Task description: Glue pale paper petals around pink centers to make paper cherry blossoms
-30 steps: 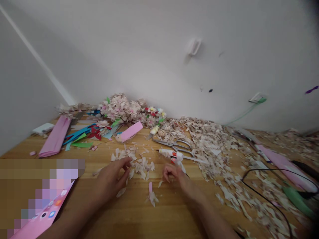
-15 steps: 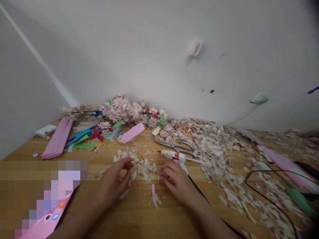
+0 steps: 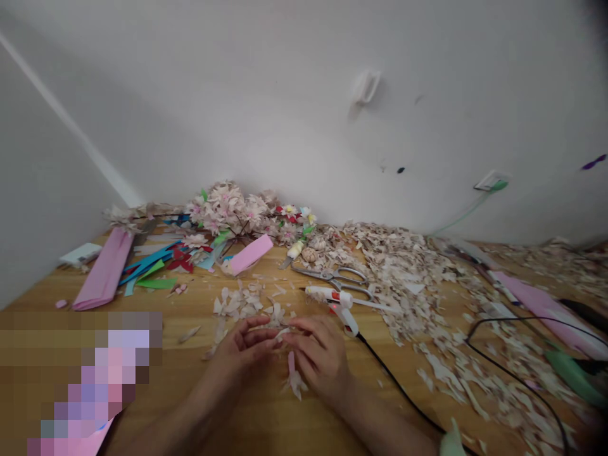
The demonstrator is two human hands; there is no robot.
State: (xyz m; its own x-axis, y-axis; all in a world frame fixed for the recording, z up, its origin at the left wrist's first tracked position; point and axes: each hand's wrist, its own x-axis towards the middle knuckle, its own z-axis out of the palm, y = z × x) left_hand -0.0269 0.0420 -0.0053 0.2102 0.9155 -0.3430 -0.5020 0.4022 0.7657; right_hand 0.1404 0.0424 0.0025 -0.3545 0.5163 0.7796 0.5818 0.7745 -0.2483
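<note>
My left hand (image 3: 251, 345) and my right hand (image 3: 316, 351) meet over the table, fingertips pinching a small whitish petal (image 3: 282, 334) between them. Just below the fingers lies a pink paper strip with pale petals (image 3: 294, 380) at one end. A loose pile of cream petals (image 3: 240, 301) spreads beyond my hands. To the right of the pile rests a white glue gun (image 3: 327, 296) with a red light, and its black cord trails toward me. Metal scissors (image 3: 335, 277) lie right behind it.
Paper flowers (image 3: 232, 209) are heaped against the wall. Pink folded paper (image 3: 104, 266) and blue and green strips (image 3: 149, 259) lie at left. Petal scraps (image 3: 403, 266) cover the right side. A pixelated phone (image 3: 99, 430) sits at front left.
My hands have come together from apart, and their fingertips now hold a petal. The glue gun's handle, partly hidden before, shows now. The view has shifted slightly.
</note>
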